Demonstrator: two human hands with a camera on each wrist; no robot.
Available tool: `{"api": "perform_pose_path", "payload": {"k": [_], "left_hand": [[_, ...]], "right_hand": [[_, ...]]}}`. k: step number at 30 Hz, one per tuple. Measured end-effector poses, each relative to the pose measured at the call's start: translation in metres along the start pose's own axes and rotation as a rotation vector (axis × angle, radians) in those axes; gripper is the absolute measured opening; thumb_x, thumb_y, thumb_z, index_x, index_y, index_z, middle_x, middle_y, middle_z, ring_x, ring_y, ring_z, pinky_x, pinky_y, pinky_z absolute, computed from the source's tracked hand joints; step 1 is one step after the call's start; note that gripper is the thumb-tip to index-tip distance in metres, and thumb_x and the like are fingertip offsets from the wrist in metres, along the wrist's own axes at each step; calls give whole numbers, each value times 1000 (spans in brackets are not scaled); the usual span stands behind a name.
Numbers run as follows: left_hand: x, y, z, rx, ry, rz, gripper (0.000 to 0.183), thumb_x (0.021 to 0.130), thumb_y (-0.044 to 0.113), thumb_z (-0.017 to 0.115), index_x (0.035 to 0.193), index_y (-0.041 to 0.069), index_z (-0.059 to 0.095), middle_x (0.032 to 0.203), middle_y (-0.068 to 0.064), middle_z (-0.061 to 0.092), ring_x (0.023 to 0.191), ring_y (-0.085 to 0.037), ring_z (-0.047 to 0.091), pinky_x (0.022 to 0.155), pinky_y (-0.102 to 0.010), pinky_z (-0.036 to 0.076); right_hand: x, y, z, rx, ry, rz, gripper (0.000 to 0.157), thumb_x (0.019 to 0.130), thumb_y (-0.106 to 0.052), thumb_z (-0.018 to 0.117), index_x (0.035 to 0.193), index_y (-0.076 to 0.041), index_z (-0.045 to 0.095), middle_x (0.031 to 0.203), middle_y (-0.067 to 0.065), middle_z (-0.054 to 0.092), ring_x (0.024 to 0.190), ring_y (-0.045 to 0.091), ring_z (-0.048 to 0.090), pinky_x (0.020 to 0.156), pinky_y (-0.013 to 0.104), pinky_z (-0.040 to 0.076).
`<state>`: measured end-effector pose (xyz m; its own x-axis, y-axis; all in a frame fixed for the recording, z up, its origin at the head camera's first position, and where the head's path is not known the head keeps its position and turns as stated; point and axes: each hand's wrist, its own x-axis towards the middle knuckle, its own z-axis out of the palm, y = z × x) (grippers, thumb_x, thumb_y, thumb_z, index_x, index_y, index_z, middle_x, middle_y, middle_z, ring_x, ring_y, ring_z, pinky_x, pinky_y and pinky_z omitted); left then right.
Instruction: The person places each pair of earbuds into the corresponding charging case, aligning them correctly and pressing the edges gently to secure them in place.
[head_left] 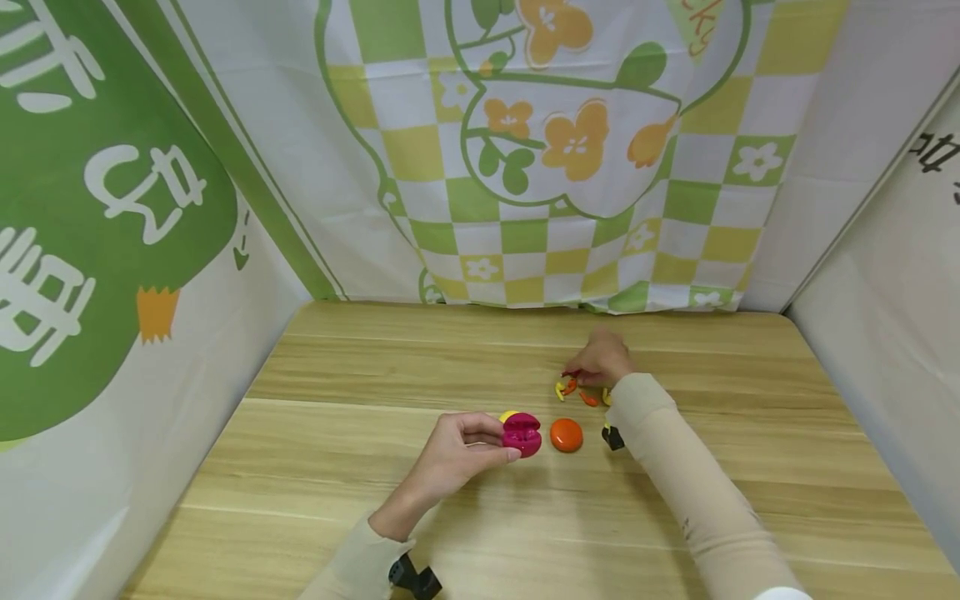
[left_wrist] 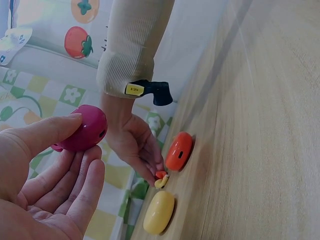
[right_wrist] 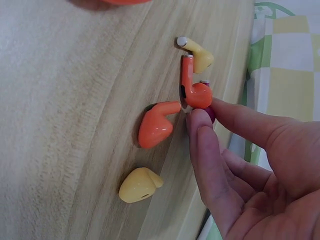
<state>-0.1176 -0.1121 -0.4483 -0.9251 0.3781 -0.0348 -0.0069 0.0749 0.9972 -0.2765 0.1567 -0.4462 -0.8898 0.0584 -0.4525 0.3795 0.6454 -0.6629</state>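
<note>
1. My left hand (head_left: 467,450) is clamped on the pink case (head_left: 522,443), thumb on one side, fingers on the other, raised above the table (head_left: 300,483).
2. Case lid tilted up; the mouth faces me, its slit running left to right. From the left wrist, the closed outer side shows.
3. My right hand (head_left: 602,360) is farther out, thumb and forefinger pinched together about the magenta earbud (right_wrist: 212,115) (partly hidden by an orange neighbour).
4. Its stem tip points toward the top of the right wrist view; the full long axis I cannot read.
5. That front orange earbud (right_wrist: 200,95) stands close against my fingertips, stem likewise up the view. The second orange earbud (right_wrist: 154,131) lies on the wood, stem toward my fingers.
6. One yellow earbud lies at each end of the group.
7. Orange case (head_left: 566,435) on the table, right of the pink; yellow case (left_wrist: 159,212) partly behind the pink from above.
</note>
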Motion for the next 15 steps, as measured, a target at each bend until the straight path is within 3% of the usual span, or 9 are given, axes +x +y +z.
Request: {"api": "perform_pose_path", "payload": {"k": [8,15], "left_hand": [[0,0,-1,13,6,-1,27,85,7,87,107,-5,76,107,-11,77,90,-15,74,80,-21,63],[0,0,-2,9,7,-5,27,85,7,87,107,-5,76,105,-12,78,89,-14,74,80,-21,64]], "right_hand": [[-3,0,-2,120,-72,-13,16,87,-3,83,97,10,79,71,9,76,56,10,68,63,26,64],[-5,3,-3,151,-98,-4,15,85,0,81,98,9,79,74,7,75,62,11,68,69,27,66]]}}
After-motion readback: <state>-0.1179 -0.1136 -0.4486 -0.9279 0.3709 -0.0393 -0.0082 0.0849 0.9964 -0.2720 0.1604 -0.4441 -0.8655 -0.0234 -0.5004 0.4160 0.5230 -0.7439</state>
